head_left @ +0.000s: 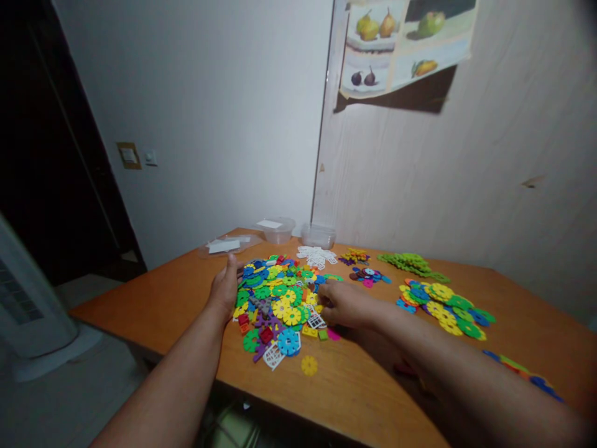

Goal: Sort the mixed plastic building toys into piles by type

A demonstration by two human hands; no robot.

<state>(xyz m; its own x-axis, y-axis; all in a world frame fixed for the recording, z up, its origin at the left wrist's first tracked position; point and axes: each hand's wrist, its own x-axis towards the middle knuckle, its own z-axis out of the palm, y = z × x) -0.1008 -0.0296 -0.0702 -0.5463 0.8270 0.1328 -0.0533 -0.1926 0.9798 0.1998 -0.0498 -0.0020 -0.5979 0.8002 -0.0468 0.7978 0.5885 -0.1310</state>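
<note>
A big heap of colourful plastic snowflake-shaped pieces [277,298] lies on the wooden table [177,305]. My left hand [226,285] rests flat at the heap's left edge, fingers apart, touching the pieces. My right hand [342,303] lies on the heap's right side, fingers curled down among the pieces; whether it grips one is hidden. A single yellow piece [308,365] lies apart near the front edge.
Sorted groups lie to the right: white pieces [317,256], green ones [413,264], a mixed yellow-green-blue group [443,305], small dark pieces [367,275]. Two clear plastic tubs [278,229] [318,236] and a lid [228,245] stand at the back. A white appliance [28,305] stands on the floor at the left.
</note>
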